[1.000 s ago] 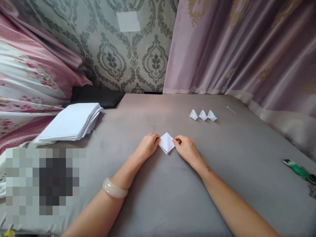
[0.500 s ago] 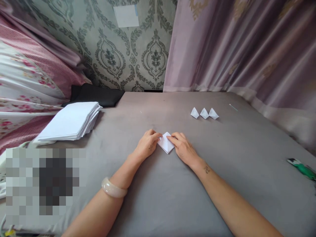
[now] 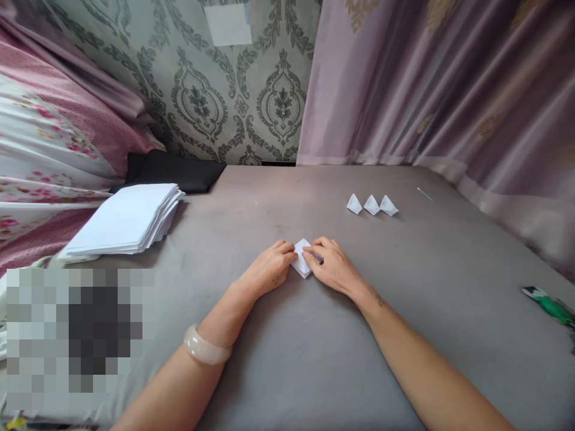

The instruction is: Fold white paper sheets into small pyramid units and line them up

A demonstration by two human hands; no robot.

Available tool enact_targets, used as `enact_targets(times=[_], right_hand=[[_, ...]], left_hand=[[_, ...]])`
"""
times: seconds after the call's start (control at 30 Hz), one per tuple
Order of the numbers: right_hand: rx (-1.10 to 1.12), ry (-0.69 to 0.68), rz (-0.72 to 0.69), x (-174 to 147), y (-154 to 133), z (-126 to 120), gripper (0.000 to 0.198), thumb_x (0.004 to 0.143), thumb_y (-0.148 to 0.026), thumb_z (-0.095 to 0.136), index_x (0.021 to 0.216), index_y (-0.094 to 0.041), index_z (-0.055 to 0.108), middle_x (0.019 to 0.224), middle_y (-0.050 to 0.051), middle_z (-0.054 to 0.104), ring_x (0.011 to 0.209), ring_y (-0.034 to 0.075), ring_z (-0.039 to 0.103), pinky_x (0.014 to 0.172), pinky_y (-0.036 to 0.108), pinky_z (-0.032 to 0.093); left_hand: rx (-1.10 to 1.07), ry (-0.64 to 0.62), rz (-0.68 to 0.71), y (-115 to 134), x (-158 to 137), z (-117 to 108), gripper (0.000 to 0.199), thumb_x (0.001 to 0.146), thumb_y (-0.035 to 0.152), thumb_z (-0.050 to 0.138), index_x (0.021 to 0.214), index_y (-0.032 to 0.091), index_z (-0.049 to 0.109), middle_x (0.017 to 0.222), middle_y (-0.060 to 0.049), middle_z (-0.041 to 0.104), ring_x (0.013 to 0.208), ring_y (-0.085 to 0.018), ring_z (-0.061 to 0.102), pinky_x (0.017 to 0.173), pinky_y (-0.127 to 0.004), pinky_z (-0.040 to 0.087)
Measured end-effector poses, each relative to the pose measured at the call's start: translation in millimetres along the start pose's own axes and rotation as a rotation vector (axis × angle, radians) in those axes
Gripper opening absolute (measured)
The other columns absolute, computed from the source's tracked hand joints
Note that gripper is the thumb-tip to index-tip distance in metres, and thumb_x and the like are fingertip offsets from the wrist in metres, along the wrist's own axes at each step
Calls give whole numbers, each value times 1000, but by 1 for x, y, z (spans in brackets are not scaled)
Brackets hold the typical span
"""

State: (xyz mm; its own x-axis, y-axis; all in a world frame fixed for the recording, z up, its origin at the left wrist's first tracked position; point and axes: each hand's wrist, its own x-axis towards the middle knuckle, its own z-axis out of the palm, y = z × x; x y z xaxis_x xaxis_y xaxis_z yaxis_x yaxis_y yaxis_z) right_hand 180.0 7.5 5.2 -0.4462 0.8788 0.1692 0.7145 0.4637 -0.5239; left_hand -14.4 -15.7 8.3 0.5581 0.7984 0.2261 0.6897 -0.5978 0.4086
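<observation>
A small white folded paper [image 3: 304,257] lies diamond-wise on the grey cloth-covered surface, one corner pointing toward me. At its left corner, my left hand [image 3: 275,263] is closed with the fingertips gripping the edge. My right hand [image 3: 335,263] pinches the right side, its thumb and index finger on the folded layer. Part of the paper's right side is hidden beneath those fingers. Farther off to the right stand three small folded paper pieces, the left one [image 3: 354,204], the middle one [image 3: 371,205] and the right one [image 3: 389,205], in a row.
A stack of white paper sheets [image 3: 123,215] lies at the left, by a black flat item [image 3: 175,172]. A green-handled object [image 3: 550,306] lies at the right edge. A thin stick [image 3: 424,194] rests at the back right. Curtains [image 3: 381,84] border the surface.
My left fingers have curled in at the paper's left corner. My right thumb and index finger have come together on the right flap, which looks slightly lifted.
</observation>
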Motion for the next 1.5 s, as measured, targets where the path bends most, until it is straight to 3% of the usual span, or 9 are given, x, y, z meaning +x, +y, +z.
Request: enact_targets(times=[0.2,0.4,0.7,0.9,0.97,1.23,1.5], right_hand=[[-15,-14,45,-1,-2,2,33,82,-41,57,109,-24,66,107,6,58,99,22,51,90,36,42],[-39,-33,31,-3,-4,0,37,81,-42,57,114,-24,62,109,6,57,98,22,50,90,36,42],[-27,-72,14,-3,0,-2,38,82,-40,57,116,-25,61,111,5,55,100,22,49,92,37,42],[25,-127,6,-3,7,-4,39,82,-38,57,120,-27,59,114,5,53,103,21,49,93,37,42],[32,-132,3,-3,8,-4,39,82,-38,57,120,-27,59,115,5,53,104,21,49,93,37,42],[16,-88,-14,-3,9,1,38,82,-39,58,118,-28,60,113,5,54,102,22,50,92,39,43],[140,-83,-27,-6,14,-6,32,81,-32,59,113,-26,62,114,4,57,108,22,50,95,38,42]], left_hand=[[-84,88,-54,-3,0,7,22,91,20,41,93,16,63,95,-10,57,87,-19,50,81,-32,44],[-103,106,-108,-2,1,8,13,87,21,50,94,16,59,97,-10,55,89,-21,50,82,-35,45],[-189,114,-175,0,1,5,16,83,21,53,96,16,62,98,-9,57,91,-20,53,82,-34,45],[-295,243,-468,-20,-3,-2,19,83,17,49,92,16,65,84,-5,64,75,-15,58,71,-28,46],[-310,285,-503,-23,-4,-3,18,82,17,51,91,17,66,81,-3,65,72,-15,58,69,-27,47],[-185,190,-100,-3,6,15,23,91,19,44,98,17,66,96,-8,64,91,-18,56,84,-31,46],[-7,102,-37,4,5,18,27,93,26,43,102,20,68,98,-8,59,88,-19,50,83,-32,46]])
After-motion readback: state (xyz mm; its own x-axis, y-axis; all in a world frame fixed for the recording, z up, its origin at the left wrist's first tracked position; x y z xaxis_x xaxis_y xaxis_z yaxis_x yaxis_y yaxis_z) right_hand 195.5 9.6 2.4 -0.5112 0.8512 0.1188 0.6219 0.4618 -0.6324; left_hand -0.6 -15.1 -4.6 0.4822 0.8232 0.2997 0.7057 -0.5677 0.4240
